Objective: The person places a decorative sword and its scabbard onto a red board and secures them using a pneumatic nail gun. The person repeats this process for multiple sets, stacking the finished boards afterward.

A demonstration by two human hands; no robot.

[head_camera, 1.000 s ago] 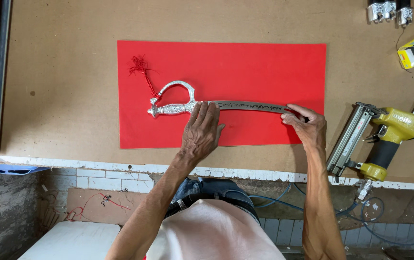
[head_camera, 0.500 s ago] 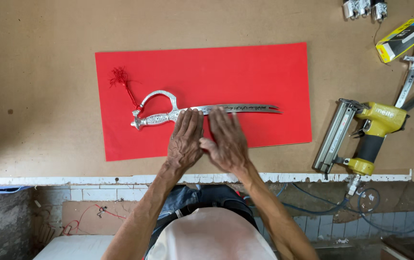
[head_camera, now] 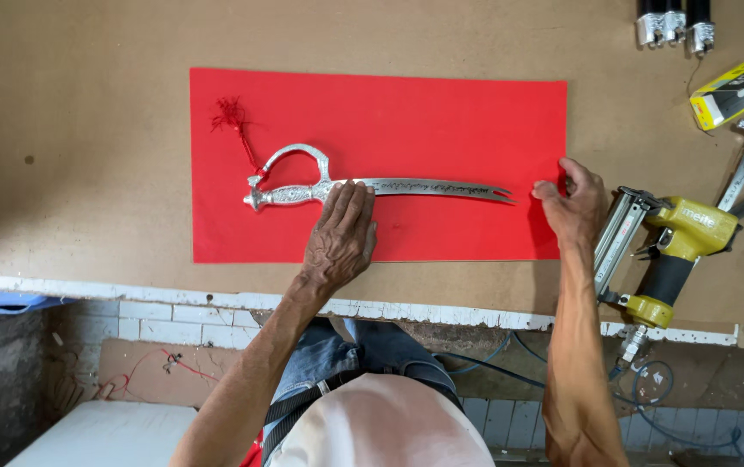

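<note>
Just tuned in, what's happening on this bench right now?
A person has a silver sword lying on a red sheet on the workbench. The left hand presses flat on the blade beside the hilt; the right hand is at the sheet's right edge. A yellow nail gun lies just right of it.

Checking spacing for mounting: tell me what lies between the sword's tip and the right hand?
In the head view, only bare red sheet separates the sword tip from the right hand at the sheet's edge.
</note>
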